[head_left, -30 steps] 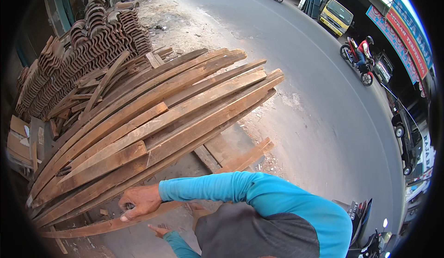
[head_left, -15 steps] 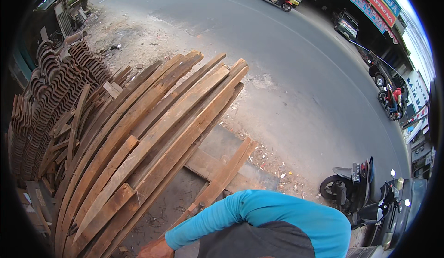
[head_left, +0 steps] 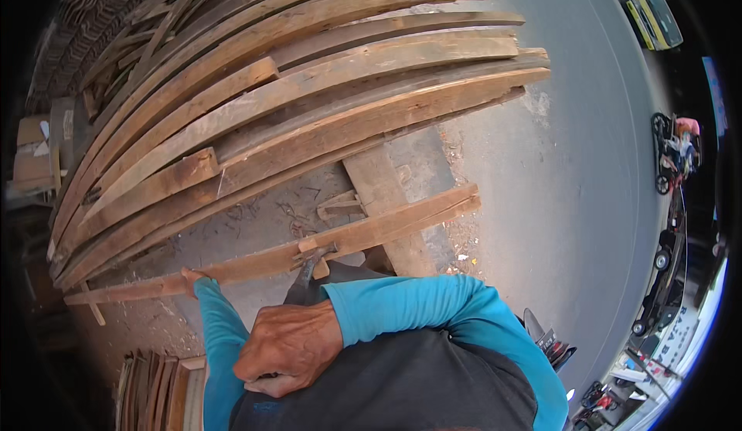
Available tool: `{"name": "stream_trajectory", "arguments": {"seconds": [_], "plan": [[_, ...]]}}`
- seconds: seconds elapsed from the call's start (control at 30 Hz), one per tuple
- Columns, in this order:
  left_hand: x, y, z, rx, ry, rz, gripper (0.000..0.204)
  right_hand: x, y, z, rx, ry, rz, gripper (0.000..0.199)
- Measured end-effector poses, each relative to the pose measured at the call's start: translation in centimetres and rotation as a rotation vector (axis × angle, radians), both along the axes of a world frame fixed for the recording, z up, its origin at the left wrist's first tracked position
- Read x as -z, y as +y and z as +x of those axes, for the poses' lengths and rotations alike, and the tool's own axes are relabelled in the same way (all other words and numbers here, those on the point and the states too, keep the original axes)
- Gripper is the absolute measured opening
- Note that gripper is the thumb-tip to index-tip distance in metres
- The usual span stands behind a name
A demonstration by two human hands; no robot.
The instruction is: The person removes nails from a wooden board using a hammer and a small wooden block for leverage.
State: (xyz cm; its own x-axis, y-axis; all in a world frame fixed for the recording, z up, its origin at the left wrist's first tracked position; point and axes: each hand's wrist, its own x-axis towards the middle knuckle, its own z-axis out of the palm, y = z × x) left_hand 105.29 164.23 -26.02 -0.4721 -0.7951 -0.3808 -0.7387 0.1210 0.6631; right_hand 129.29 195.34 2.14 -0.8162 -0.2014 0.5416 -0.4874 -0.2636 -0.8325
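Note:
A long wooden beam (head_left: 255, 267) lies crosswise in front of me. At its left part my left hand (head_left: 196, 278) grips it, fingers around the edge. A metal claw hammer (head_left: 313, 261) has its head against the beam near a small wood piece at the middle. Its shaft runs back toward me and passes out of sight behind my right wrist. My right hand (head_left: 290, 346) is closed in a fist close to my body, with a dark end showing inside the curled fingers. The grip itself is mostly hidden by the back of the hand.
Long old timbers (head_left: 325, 83) are piled beyond the beam. A wide plank (head_left: 382, 207) lies under the beam's right part. Upright wood pieces (head_left: 154, 388) stand at lower left. Bent nails litter the ground. To the right runs a road (head_left: 572, 168) with vehicles.
My view has turned down and left, so the timber pile sits higher in it. My left hand on the beam has come into sight, and my right hand shows fully.

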Motion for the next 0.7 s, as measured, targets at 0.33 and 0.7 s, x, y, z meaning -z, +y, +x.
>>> {"name": "stream_trajectory", "arguments": {"seconds": [0.33, 0.7], "plan": [[4.1, -12.1, -0.4, 0.337, -0.456, -0.464, 0.086, -0.9, -11.4, -4.5, 0.207, -0.116, 0.203, 0.037], [4.7, -14.2, 2.3, 0.139, -0.280, -0.288, 0.080, 0.4, -9.9, 2.1, 0.287, -0.177, -0.035, 0.035]]}}
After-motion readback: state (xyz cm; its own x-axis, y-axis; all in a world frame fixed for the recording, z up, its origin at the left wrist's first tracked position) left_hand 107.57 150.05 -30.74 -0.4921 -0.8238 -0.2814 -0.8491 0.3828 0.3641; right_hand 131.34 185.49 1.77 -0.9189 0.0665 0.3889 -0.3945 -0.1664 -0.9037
